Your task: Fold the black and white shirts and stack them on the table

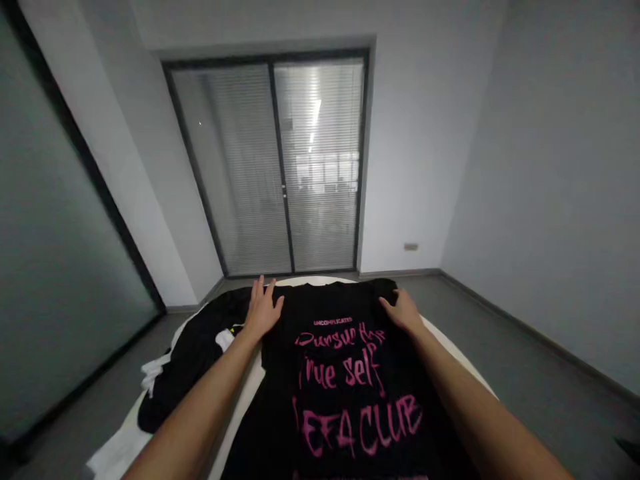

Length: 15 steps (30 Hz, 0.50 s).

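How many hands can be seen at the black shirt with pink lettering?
2. The left hand is at the far left corner of the black shirt; the right hand is at its far right corner. No others show.

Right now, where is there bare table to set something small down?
Narrow strips of white table show between the black shirt and left forearm, past the shirt's far edge, and outside the right forearm. Crowded: the middle, under the shirt, and the left, under dark clothing.

From here I count one left hand [261,313], one right hand [403,312], one spread black shirt [340,393], one pale table [249,393], two blind-covered panels [324,220], one wall plate [411,247].
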Tool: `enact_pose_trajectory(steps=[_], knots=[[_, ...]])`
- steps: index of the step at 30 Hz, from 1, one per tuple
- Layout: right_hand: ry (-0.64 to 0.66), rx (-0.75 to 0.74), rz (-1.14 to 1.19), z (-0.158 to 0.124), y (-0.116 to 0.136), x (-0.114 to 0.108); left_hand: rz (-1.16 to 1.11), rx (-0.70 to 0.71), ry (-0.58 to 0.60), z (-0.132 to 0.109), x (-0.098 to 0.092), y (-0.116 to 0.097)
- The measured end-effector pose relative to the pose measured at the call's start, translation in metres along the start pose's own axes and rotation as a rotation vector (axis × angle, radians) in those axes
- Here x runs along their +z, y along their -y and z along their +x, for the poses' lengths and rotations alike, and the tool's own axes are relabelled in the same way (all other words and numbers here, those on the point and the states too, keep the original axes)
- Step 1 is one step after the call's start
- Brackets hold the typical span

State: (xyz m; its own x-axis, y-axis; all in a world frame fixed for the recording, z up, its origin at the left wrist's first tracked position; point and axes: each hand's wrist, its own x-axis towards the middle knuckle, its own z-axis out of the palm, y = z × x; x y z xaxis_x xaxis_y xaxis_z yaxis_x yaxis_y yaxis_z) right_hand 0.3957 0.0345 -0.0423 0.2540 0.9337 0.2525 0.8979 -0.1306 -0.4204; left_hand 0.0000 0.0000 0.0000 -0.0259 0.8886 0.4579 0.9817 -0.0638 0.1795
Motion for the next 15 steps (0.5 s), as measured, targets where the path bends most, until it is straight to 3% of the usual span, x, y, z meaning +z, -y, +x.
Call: enact_pose_trajectory(steps=[4,9,15], knots=[[0.029,0.093,-0.041,-0.015,-0.006,0.011,0.017,-0.163,0.007,-0.026,-0.005,-0.001],[-0.046,0.166,-0.052,-0.038,0.007,0.013,0.013,-0.276,0.213,-0.059,-0.012,0.01],[-0.065,0.075,-0.107,-0.078,0.031,0.021,-0.152,-0.176,0.385,-0.098,0.0,0.024]])
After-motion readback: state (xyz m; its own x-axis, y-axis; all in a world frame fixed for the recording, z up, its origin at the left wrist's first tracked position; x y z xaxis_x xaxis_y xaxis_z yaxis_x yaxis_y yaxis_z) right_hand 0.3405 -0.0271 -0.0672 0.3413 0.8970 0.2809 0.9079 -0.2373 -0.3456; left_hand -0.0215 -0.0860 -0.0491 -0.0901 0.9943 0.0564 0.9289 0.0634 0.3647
